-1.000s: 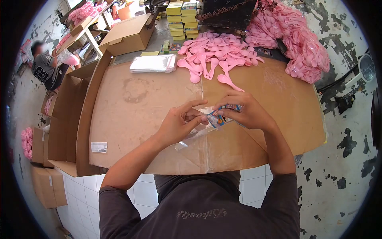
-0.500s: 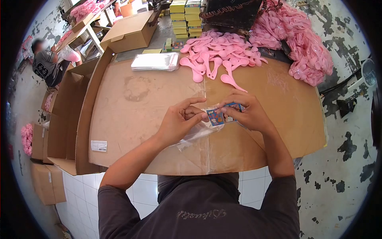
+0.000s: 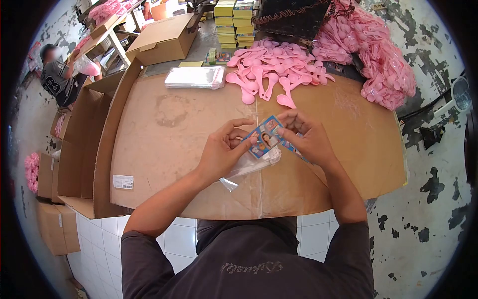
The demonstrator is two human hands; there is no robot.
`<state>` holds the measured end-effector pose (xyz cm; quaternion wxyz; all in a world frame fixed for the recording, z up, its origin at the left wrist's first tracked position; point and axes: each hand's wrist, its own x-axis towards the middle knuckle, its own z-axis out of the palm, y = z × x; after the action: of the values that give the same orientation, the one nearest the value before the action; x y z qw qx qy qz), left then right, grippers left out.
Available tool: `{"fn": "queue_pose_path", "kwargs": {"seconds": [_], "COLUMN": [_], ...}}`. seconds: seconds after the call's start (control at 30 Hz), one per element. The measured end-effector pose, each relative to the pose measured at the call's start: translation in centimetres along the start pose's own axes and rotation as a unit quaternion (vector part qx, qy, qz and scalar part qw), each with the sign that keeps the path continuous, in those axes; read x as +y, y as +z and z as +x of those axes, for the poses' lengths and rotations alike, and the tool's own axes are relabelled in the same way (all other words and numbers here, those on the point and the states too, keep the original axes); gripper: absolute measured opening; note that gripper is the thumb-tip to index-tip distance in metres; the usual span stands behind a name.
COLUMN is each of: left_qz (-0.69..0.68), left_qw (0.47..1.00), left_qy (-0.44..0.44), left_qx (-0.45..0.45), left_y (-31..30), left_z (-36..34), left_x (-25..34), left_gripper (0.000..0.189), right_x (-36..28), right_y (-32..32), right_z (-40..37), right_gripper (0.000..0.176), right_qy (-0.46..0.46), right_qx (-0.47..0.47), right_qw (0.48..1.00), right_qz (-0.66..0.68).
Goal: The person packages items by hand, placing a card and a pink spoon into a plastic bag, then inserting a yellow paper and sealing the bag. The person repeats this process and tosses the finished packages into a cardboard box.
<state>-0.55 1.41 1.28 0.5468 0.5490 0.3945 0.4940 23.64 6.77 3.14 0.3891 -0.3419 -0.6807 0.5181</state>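
My left hand (image 3: 224,149) pinches a clear plastic bag (image 3: 249,167) that trails down toward me over the cardboard table top (image 3: 164,149). My right hand (image 3: 306,137) holds a small printed card (image 3: 264,137) with a blue border, tilted at the bag's mouth. Both hands touch the card and the bag. A pile of pink plastic spoons (image 3: 279,65) lies just beyond my hands, the nearest spoon (image 3: 286,97) a little above my right fingers.
A stack of clear bags (image 3: 194,77) lies at the back left. Bagged pink spoons (image 3: 383,60) are heaped at the right. Yellow packs (image 3: 226,22) and a closed carton (image 3: 159,40) stand behind. Open cartons (image 3: 82,144) stand at the left. Another person (image 3: 55,77) works at far left.
The card has lifted and turned upright between my hands, moving left toward the bag's mouth. My right hand rose a little off the table.
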Motion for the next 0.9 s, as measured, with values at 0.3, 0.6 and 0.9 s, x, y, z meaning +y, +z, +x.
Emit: {"fn": "queue_pose_path", "kwargs": {"seconds": [0.3, 0.6, 0.9], "left_qz": [0.033, 0.018, -0.008], "left_qw": [0.999, 0.996, 0.996], "left_qy": [-0.026, -0.058, -0.086], "left_qx": [-0.028, -0.064, -0.032], "left_y": [-0.1, -0.6, -0.7], "left_z": [-0.1, -0.1, 0.0], "left_x": [0.3, 0.2, 0.9], "left_gripper": [0.042, 0.043, 0.038], "right_x": [0.6, 0.4, 3.8], "right_y": [2.0, 1.0, -5.6], "right_z": [-0.1, 0.0, 2.1], "right_gripper": [0.026, 0.020, 0.021], "right_qy": [-0.024, -0.119, -0.037], "right_qx": [0.044, -0.077, 0.125], "right_qw": [0.999, 0.975, 0.855], "right_qz": [-0.012, -0.170, -0.502]}}
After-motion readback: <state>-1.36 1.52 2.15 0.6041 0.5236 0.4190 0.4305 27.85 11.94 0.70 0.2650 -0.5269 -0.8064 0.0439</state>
